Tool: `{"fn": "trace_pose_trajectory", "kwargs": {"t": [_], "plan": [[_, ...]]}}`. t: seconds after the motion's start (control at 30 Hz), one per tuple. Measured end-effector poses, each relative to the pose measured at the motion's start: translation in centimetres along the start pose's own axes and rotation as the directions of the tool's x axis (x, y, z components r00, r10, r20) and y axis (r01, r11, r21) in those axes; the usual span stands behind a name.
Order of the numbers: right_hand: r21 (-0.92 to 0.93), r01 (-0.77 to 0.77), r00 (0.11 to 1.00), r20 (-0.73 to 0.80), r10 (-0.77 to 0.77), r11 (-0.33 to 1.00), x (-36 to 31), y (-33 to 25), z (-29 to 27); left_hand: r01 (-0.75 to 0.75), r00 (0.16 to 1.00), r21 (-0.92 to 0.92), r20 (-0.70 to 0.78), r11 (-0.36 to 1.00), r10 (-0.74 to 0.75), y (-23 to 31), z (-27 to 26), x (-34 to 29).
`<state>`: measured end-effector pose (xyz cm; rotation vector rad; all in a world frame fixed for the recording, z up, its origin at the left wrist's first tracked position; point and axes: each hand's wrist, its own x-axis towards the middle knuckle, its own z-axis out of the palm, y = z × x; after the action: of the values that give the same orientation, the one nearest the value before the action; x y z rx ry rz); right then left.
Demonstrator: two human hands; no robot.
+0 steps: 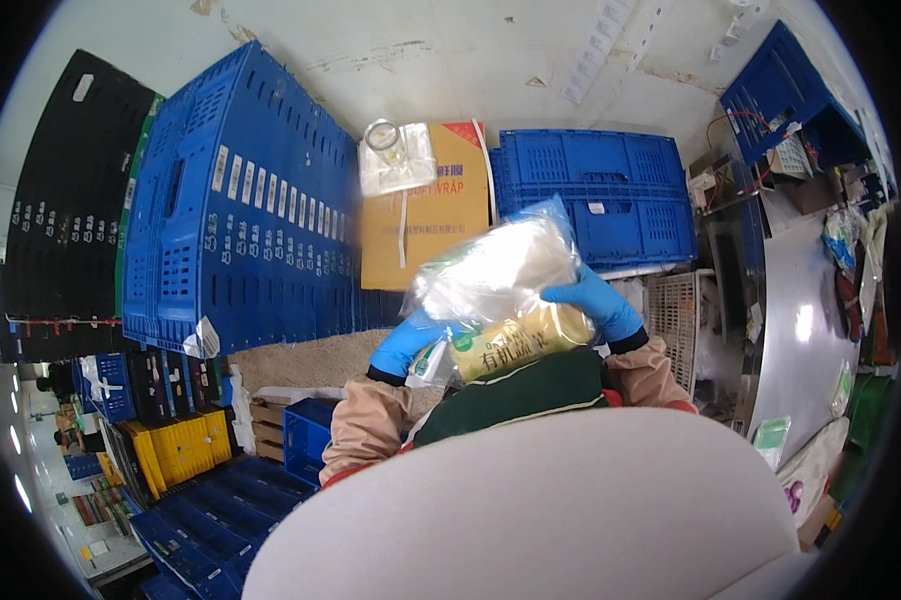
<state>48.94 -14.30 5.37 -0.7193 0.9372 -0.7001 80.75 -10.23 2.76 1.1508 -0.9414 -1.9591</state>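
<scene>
In front of my body I hold a bundle of clear plastic bags (501, 265) with glare on its surface. A yellow printed plastic bag (521, 342) with a green patch lies against its near side. My right hand (603, 303), in a blue glove, grips the bundle's right edge, thumb on top and the other fingers mostly hidden. My left hand (403, 343), also gloved in blue, is closed at the bundle's lower left, its fingertips covered by the plastic.
A tall stack of folded blue crates (246, 215) stands at left, beside black crates (66, 200). Ahead are a cardboard box (426, 225) with a tape roll (381, 135) on top, and more blue crates (596, 190). A metal table (801, 320) stands at right.
</scene>
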Motion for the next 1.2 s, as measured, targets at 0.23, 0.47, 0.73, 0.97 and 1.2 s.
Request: {"fn": "trace_pose_trajectory", "kwargs": {"t": [0.23, 0.47, 0.73, 0.97, 1.2], "plan": [[-0.072, 0.023, 0.99, 0.143, -0.013, 0.997, 4.6, -5.6, 0.4, -0.02, 0.985, -0.07, -0.173, 0.997, 0.008, 2.5, 1.5, 1.3], [-0.04, 0.042, 0.935, 0.353, -0.025, 0.998, 6.3, -8.3, -1.7, 0.124, 0.951, -0.094, -0.273, 0.988, -0.145, 0.3, -1.9, 2.7], [-0.43, 0.253, 0.86, -0.311, -0.405, 0.867, 3.7, -2.0, -3.4, 0.19, 0.966, -0.162, -0.146, 0.968, -0.214, 2.5, -6.2, 5.3], [-0.628, 0.208, 0.298, -0.689, -0.66, 0.75, 0.2, 4.9, -6.0, 0.329, 0.939, -0.287, -0.005, 0.9, -0.345, 2.9, -10.5, 7.5], [-0.361, -0.095, -0.402, -0.839, -0.367, 0.928, -16.5, 21.1, -11.8, 0.265, 0.958, -0.35, -0.011, 0.898, -0.287, 6.5, -12.0, 8.0]]}}
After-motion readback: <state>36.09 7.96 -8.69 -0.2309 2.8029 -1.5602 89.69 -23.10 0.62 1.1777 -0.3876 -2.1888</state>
